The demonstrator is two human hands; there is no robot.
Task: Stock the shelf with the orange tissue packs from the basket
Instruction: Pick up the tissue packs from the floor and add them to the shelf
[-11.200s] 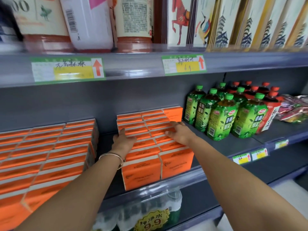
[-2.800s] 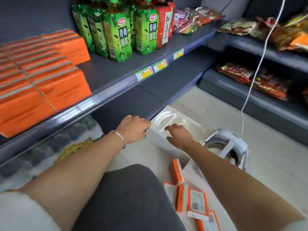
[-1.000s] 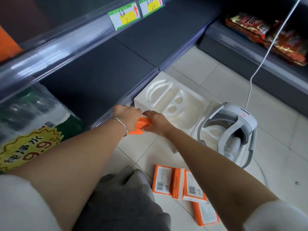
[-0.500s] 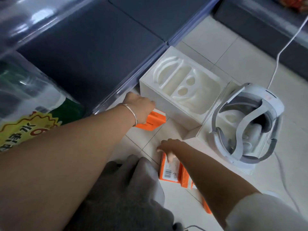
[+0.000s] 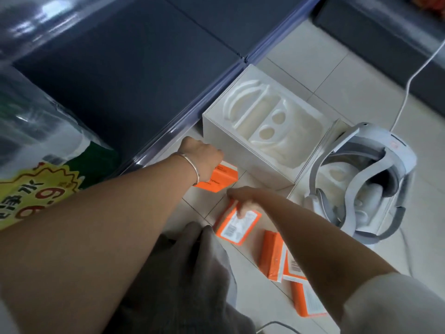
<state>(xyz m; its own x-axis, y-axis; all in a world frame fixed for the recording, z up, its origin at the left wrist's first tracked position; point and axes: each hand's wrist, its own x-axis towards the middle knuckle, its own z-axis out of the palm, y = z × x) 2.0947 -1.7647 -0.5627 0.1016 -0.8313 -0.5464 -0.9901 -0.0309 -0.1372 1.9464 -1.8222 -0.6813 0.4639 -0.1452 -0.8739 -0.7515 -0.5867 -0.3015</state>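
Left grip [image 5: 202,153] holds tissue pack [image 5: 222,177], right grip [image 5: 243,201] second pack [image 5: 237,226]

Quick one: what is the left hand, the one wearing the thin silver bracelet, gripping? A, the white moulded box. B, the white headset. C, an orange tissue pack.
C: the left hand grips an orange tissue pack just beside the white moulded box, well apart from the white headset.
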